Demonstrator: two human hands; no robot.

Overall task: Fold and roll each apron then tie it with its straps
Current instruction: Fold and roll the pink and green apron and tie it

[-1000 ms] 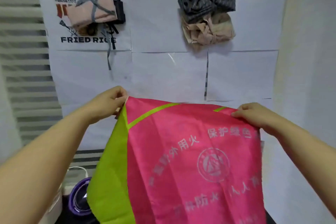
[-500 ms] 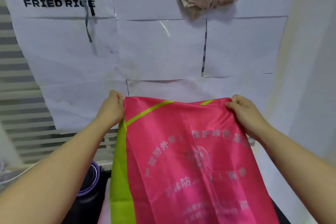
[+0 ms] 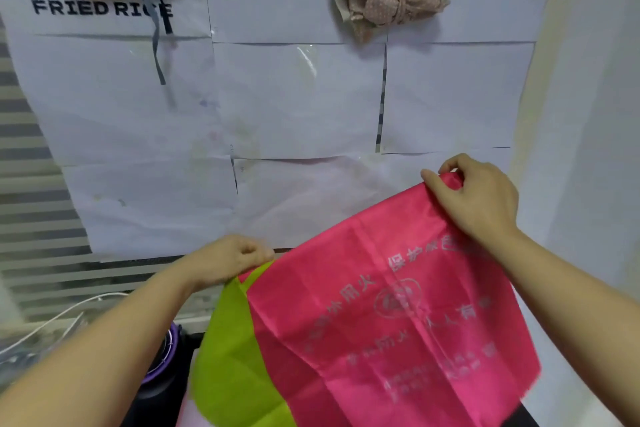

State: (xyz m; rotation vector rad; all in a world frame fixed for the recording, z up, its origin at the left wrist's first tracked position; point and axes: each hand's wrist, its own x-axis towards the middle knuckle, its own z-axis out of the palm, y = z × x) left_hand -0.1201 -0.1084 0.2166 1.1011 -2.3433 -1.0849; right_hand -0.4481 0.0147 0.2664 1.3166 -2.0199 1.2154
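My left hand (image 3: 228, 262) and right hand (image 3: 479, 199) pinch the pink apron's (image 3: 398, 315) 2 top corners; I should level them above the table paper (image 3: 298, 97) before folding.

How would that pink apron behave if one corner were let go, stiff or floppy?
Probably floppy: the pink apron hangs limp from the left hand and right hand, which pinch its top edge. It looks thin and light, given the fine creases across its print. Its sheen hints it may slip easily.
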